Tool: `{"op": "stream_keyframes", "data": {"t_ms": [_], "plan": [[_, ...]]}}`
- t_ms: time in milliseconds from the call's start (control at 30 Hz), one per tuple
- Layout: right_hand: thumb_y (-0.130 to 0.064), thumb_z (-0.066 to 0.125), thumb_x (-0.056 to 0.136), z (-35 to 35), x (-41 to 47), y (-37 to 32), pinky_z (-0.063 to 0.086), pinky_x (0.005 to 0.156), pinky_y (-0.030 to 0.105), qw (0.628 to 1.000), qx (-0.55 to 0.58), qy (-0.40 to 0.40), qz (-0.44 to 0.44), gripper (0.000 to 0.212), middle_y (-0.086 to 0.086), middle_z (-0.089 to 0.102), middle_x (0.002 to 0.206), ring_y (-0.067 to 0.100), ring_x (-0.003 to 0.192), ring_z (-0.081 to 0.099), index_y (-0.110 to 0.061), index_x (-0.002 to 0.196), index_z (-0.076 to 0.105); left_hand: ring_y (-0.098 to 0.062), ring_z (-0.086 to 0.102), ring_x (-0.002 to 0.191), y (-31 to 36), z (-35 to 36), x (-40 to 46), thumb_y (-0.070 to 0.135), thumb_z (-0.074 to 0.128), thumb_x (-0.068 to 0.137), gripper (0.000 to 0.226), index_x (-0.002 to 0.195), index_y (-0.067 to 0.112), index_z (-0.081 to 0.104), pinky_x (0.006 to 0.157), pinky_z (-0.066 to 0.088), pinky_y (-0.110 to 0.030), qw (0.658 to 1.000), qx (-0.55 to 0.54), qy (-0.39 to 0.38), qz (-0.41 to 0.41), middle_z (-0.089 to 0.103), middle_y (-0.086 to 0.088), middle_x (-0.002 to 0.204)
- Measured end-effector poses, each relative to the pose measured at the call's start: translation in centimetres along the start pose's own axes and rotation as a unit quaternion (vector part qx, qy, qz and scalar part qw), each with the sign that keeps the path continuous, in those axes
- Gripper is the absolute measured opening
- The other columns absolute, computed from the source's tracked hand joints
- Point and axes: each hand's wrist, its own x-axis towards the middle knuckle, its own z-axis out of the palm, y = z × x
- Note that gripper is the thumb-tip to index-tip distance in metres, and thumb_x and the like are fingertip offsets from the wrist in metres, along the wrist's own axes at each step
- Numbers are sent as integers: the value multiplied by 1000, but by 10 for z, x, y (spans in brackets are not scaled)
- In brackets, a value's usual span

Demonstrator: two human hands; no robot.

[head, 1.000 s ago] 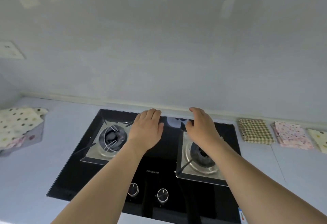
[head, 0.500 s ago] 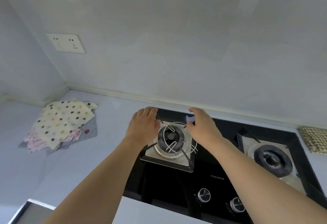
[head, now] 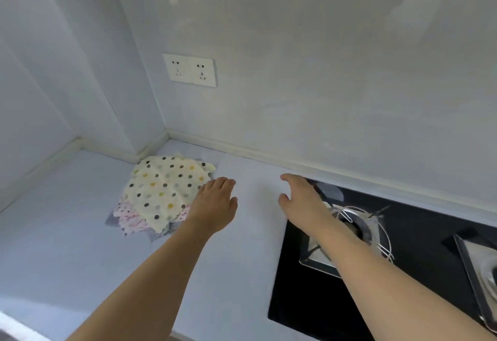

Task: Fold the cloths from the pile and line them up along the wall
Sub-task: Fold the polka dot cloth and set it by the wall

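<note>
both hands have swung leftward off the hob (head: 376, 273) and now reach over the pale bench (head: 67, 246), with the pile (head: 161, 192) come nearer in view. left hand (head: 215, 206) hovers at the pile's right edge, fingers straight and holding nothing; right hand (head: 301, 198) hangs beside the hob, fingers loose and empty. pile lies in the corner below the socket (head: 189, 70), spotted cream cloth (head: 164, 184) on top. best to pinch only that top cloth by two corners, lift it clear of the pink one (head: 129, 219) beneath, and spread it flat before folding
</note>
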Motion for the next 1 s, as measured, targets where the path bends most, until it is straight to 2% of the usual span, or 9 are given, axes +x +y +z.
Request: {"op": "stream_keyframes", "data": {"t_ms": [200,333,500,600,667,767,833,933,1000], "plan": [[-18,44,96,93,46,-50,31,113,33,998,-1,-49,-33,51,-2,35,151,17,133,39,-18,146,35,-21,38,131,-110,18,1,29,44,97,45,141,19,40,107,31,-34,999,-12,-9,-42,42,2,144],[-17,44,96,160,75,-46,30,113,31,997,-8,-54,-61,51,-2,35,151,17,137,35,-19,146,36,-20,43,126,-156,58,1,26,47,95,42,137,20,46,102,35,-34,998,-15,31,-48,46,3,140],[-18,45,97,245,101,-29,35,109,32,994,10,-8,-108,43,1,44,145,17,131,42,-15,141,43,-23,51,113,-206,117,-6,30,58,90,37,125,19,57,92,41,-34,993,-3,121,-6,54,1,128],[-21,47,97,283,110,-21,39,103,31,989,22,39,-138,37,-1,52,134,18,122,50,-17,134,51,-25,55,100,-224,140,-10,28,61,87,33,117,15,61,84,44,-34,984,6,176,15,58,-1,117],[-26,48,96,303,113,-15,38,102,33,982,-43,67,-172,36,-1,55,129,20,119,50,-17,130,54,-27,55,94,-229,151,-13,27,56,85,31,112,12,62,79,45,-35,976,25,215,15,59,-3,111],[-31,43,97,316,113,-9,34,106,33,964,-121,105,-211,39,0,53,132,20,123,45,-15,131,54,-24,50,102,-228,155,-14,20,54,86,32,117,12,58,79,43,-33,972,-2,233,-18,56,-2,114],[-31,43,97,316,111,-10,35,104,31,964,-112,115,-211,39,-1,54,133,18,123,46,-16,131,54,-23,50,99,-228,152,-16,19,51,86,29,114,12,57,75,43,-32,972,-10,235,-24,57,-2,109],[-32,42,97,315,109,-13,39,95,29,970,-98,113,-191,33,-4,58,124,16,114,51,-20,123,59,-24,52,78,-227,147,-19,18,47,87,18,100,8,55,62,41,-33,971,-1,240,-8,59,-6,88],[-33,44,95,313,110,-16,42,94,31,978,-78,102,-166,30,-5,61,118,15,109,53,-22,116,62,-24,51,71,-228,144,-20,18,45,89,12,93,8,52,57,38,-34,972,4,236,1,57,-5,78]]}}
